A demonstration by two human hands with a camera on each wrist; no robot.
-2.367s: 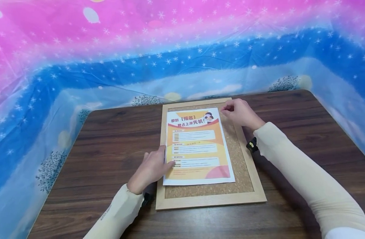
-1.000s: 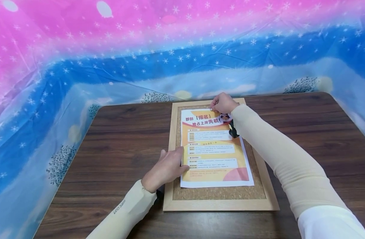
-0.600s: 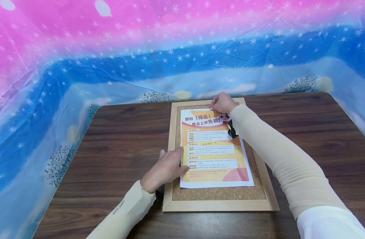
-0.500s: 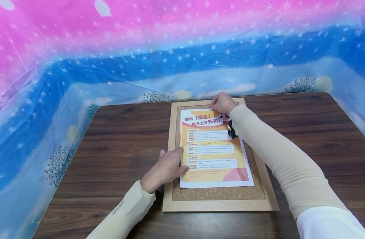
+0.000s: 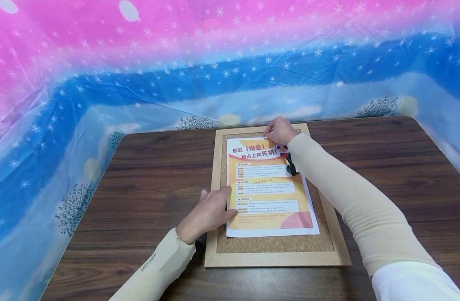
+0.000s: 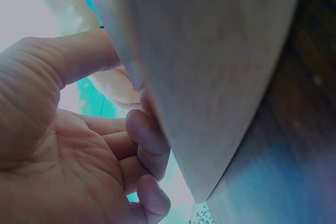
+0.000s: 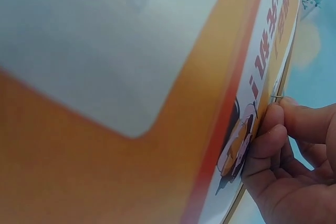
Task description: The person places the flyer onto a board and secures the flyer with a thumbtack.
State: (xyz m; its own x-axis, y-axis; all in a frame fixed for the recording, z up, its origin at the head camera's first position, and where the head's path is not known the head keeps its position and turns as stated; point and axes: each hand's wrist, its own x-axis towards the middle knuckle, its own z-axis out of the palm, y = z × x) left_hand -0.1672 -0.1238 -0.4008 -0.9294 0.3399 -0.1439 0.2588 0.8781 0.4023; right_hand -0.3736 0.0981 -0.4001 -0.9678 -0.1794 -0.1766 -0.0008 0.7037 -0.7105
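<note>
A printed yellow-and-white poster (image 5: 267, 200) lies on a cork board (image 5: 275, 244) with a pale wooden frame (image 5: 278, 260). My right hand (image 5: 281, 130) pinches a small thin pin (image 7: 277, 97) at the poster's top edge, right of its middle; the fingertips hide part of the pin. At the left edge, my left hand (image 5: 207, 211) rests with its thumb and index finger on the poster. The left wrist view shows the other fingers (image 6: 149, 129) loosely bent against the side of the frame, not wrapped under it.
The board lies flat on a dark wood-grain table (image 5: 151, 179), close to its far edge. A pink and blue patterned cloth (image 5: 169, 67) hangs behind and at the sides. Beige sleeves (image 5: 339, 179) cover both forearms, and a black wrist device (image 5: 291, 165) sits under the right wrist.
My right hand has moved left from the cork beside the poster to its top edge, and has stayed there for about a second. The left hand keeps its place on the poster's left edge.
</note>
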